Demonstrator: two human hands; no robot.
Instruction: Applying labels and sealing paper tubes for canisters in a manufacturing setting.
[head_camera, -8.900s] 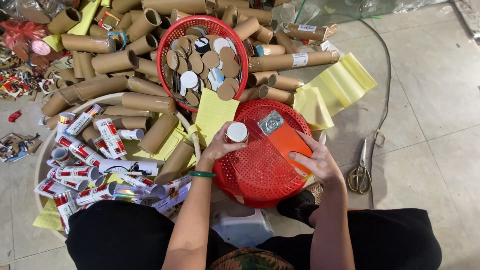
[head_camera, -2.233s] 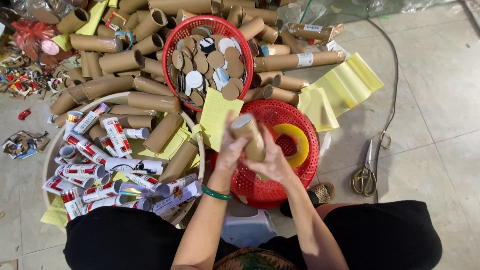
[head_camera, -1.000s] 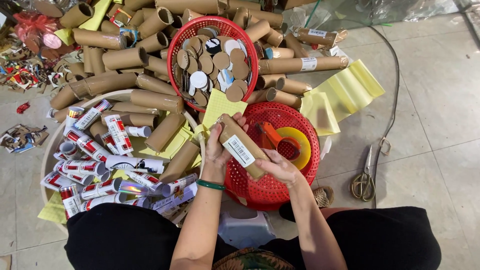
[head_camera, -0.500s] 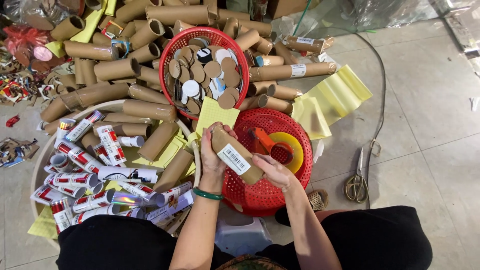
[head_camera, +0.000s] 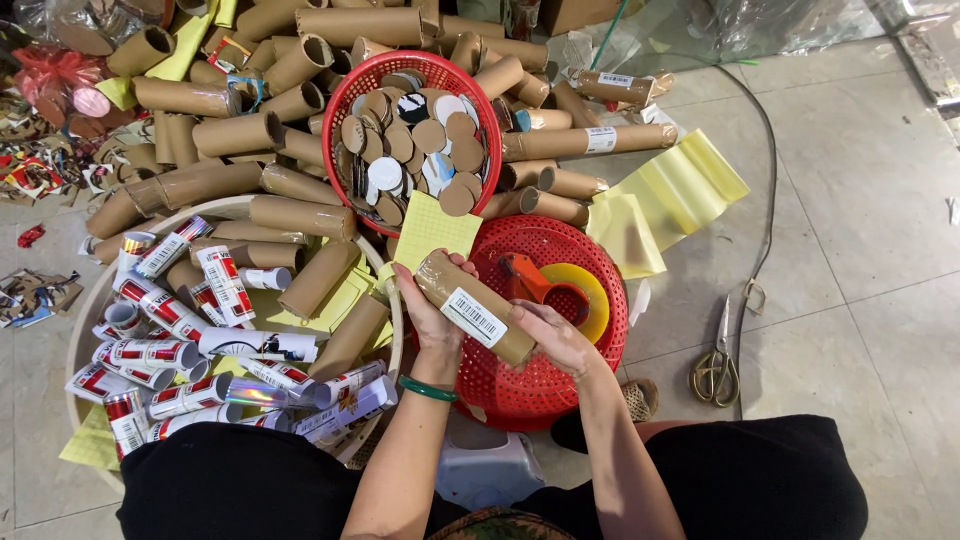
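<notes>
Over red basket (head_camera: 560, 380), L hand (head_camera: 432, 310) & R hand (head_camera: 556, 335) clasp cardboard tube (head_camera: 475, 307).

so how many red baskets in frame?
2. One red basket sits upright at the top centre, filled with round cardboard discs. The other red basket lies upturned below it, under the tape dispenser, just behind the tube held by both hands. Clutter could hide more.

Both forearms rise from the bottom centre of the frame and meet near the middle. The left hand (head_camera: 428, 312), a green band on its wrist, curls its fingers closed in a grip. The right hand (head_camera: 556, 335) is closed too, thumb uppermost, just right of it.
</notes>
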